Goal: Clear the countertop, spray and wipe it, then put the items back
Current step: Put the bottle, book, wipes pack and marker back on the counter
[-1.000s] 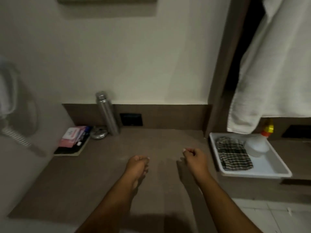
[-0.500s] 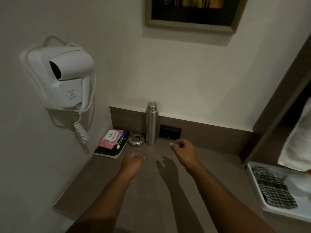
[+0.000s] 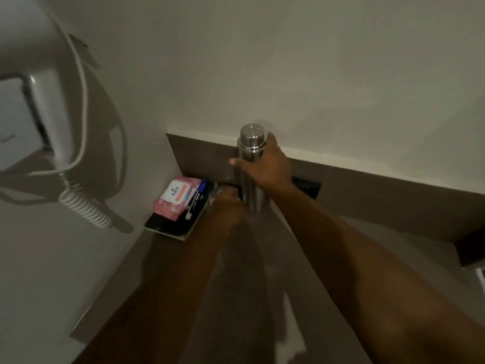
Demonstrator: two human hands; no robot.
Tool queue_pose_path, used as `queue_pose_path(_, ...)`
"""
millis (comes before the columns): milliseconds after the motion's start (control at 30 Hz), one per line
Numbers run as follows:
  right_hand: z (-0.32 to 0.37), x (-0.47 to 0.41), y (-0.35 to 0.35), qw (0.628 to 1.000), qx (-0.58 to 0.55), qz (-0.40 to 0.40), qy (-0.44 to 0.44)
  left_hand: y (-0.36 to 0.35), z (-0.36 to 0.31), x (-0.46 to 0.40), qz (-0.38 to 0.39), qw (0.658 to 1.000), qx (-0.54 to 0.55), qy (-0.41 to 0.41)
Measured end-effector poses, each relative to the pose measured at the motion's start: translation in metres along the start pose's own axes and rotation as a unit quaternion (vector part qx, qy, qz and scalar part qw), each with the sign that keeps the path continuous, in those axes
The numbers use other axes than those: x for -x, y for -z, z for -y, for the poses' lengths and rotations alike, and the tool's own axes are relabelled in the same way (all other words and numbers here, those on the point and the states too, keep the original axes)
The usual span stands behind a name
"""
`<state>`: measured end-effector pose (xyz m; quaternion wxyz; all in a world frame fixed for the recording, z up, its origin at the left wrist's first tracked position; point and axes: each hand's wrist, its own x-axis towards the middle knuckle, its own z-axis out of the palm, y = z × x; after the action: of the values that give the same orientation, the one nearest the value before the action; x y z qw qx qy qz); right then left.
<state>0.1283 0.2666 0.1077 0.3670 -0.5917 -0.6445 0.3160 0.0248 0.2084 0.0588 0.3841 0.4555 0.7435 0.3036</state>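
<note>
A steel bottle [image 3: 252, 137] stands upright against the backsplash at the rear of the brown countertop [image 3: 249, 298]. My right hand [image 3: 265, 166] is wrapped round its upper body, just below the cap. My left hand [image 3: 229, 203] lies low beside the bottle's base, over the small round metal dish [image 3: 215, 193]; only a sliver of the dish shows, and whether the hand grips it is unclear. In the left corner a pink wipes pack [image 3: 174, 197] and a pen [image 3: 195, 203] rest on a dark notebook [image 3: 168, 227].
A wall-mounted hair dryer [image 3: 31, 122] with a coiled cord [image 3: 84, 208] hangs on the left wall above the corner. A black socket plate [image 3: 309, 187] sits in the backsplash behind my right wrist. A corner of the white tray [image 3: 481, 274] shows at the right edge.
Both hands reached forward to the back of the counter. My right hand closed round the steel bottle and my left hand came down over the metal dish. The view swung left and closer.
</note>
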Motion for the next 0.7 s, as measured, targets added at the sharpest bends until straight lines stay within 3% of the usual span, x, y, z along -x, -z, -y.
queue_pose_path(133, 0.000, -0.002, -0.003, 0.999, 0.014, -0.048, 0.010, -0.006, -0.004, -0.017, 0.013, 1.000, -0.001, -0.027)
queue_pose_path(367, 0.003, 0.052, 0.055, 0.997, 0.011, -0.069, 0.014, -0.009, -0.013, 0.009, 0.112, 0.991, -0.005, -0.067)
queue_pose_path(500, 0.000, 0.088, 0.103, 0.993, 0.043, -0.107, -0.023, -0.038, -0.032, 0.041, 0.225, 0.969, 0.022, -0.104)
queue_pose_path(700, -0.026, 0.142, 0.173, 0.974, 0.082, -0.188, -0.100, -0.115, -0.057, 0.090, 0.318, 0.937, 0.023, -0.143)
